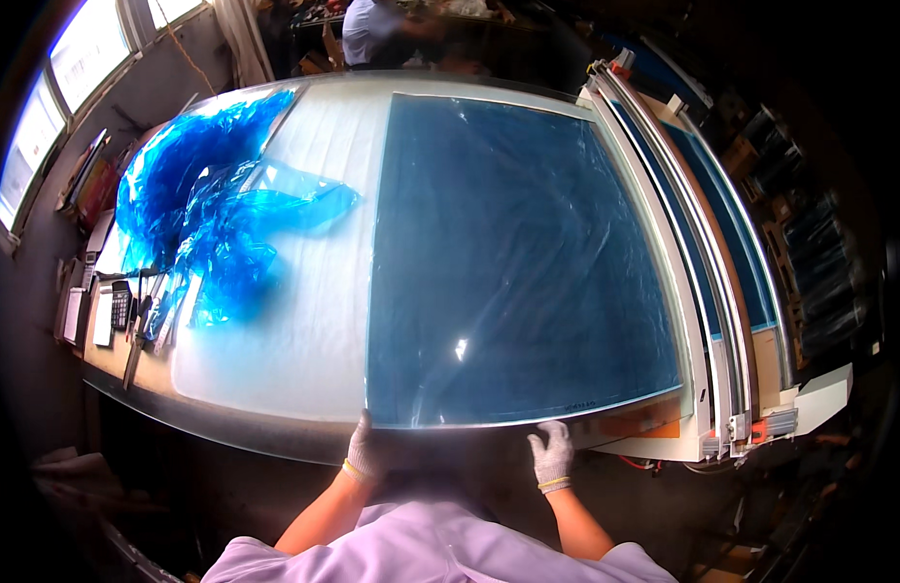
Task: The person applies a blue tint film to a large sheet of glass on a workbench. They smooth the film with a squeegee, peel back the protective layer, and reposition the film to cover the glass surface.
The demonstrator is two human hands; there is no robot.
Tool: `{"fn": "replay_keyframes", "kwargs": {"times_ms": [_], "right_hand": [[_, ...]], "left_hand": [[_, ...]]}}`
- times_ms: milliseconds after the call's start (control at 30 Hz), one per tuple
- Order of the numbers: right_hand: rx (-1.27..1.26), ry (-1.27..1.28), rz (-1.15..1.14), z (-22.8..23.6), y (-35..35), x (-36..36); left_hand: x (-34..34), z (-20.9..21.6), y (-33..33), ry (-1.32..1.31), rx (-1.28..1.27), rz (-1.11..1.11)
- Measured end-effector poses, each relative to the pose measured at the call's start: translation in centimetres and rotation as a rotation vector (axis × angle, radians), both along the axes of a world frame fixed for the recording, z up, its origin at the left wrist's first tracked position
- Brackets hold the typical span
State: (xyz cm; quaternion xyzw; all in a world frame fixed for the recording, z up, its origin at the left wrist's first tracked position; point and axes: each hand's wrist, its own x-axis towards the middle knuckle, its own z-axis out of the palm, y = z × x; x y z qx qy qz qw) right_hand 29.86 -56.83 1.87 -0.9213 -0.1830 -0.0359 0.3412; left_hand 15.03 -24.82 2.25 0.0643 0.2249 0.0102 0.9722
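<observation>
A large rectangular blue sheet (518,262), glossy and slightly wrinkled like film, lies flat on the right part of a pale worktable (314,321). Both my hands wear light knit gloves with yellow cuff bands. At the sheet's near left corner, my left hand (362,452) is closed on the edge, its fingers partly hidden. Further right, my right hand (552,455) is just below the sheet's near edge, thumb spread from the fingers, holding nothing visible. Crumpled, clear bright-blue film (202,194) is heaped on the table's left side.
A long metal rail assembly (688,233) runs along the table's right side. A dark calculator (121,303) and flat tools lie by the left edge. Windows (88,53) are at the far left. Another person (370,34) is beyond the table.
</observation>
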Motion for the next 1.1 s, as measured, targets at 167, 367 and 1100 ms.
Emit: {"fn": "replay_keyframes", "kwargs": {"times_ms": [167,367,1100], "right_hand": [[-0.438,-0.270,-0.185,0.3,-4.5,5.1],[-0.653,-0.355,0.090,-0.1,-9.5,13.3],[-0.661,0.151,0.284,6.4,30.3,1.4]], "left_hand": [[0.4,-3.7,-0.6,0.439,0.489,0.050],[6.8,1.6,8.3,0.378,0.633,0.230],[11.0,3.3,17.1,0.022,1.089,-0.354]]}}
